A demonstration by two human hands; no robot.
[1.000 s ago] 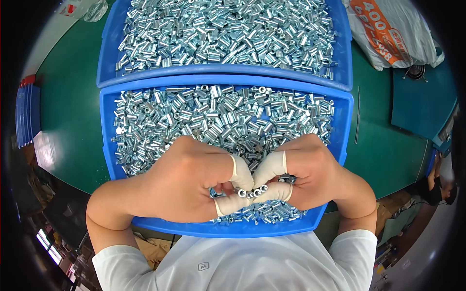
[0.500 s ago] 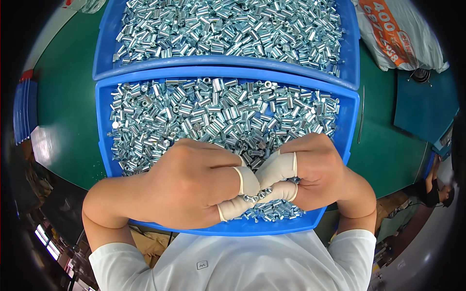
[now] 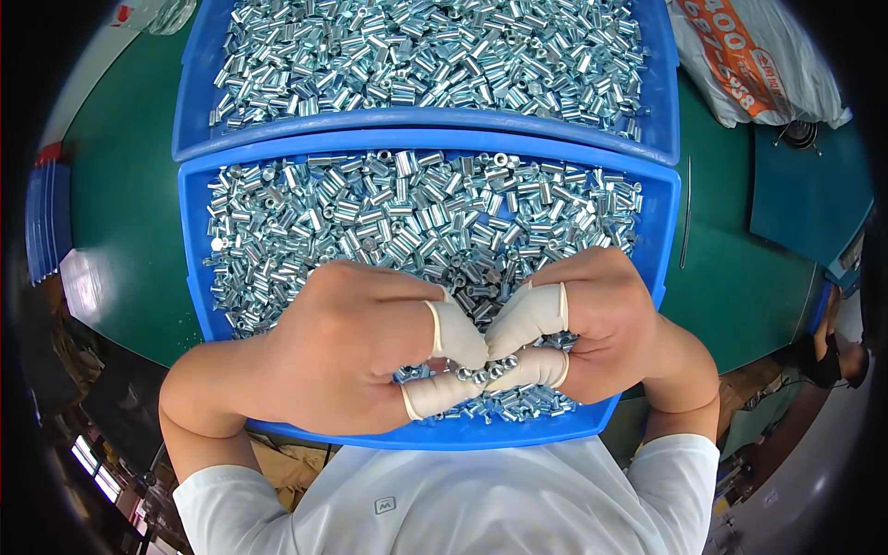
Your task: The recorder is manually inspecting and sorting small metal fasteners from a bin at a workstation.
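Note:
My left hand (image 3: 338, 351) and my right hand (image 3: 606, 319) meet over the near blue bin (image 3: 196, 268). Cream finger cots cover the thumb and index finger of each. Pinched between both hands' fingertips is a short row of small shiny metal sleeves (image 3: 480, 376), their round ends facing me. Both hands are closed, fingertips almost touching; the fingers hide much of the row. Beneath them lies a thick layer of loose metal sleeves (image 3: 398, 217), some showing open bores. More of these fill the bin's near edge below my thumbs.
A second blue bin (image 3: 425, 120) full of similar sleeves adjoins the near one on the far side. Both rest on a green table (image 3: 129, 203). To the right are a thin metal rod (image 3: 686, 217), a white and orange sack (image 3: 758, 69) and a teal panel (image 3: 805, 203). Someone (image 3: 837, 361) appears at far right.
My left index finger has straightened a little and tilted down toward the row. More of the sleeves' round ends now show between the fingertips. The view has shifted slightly.

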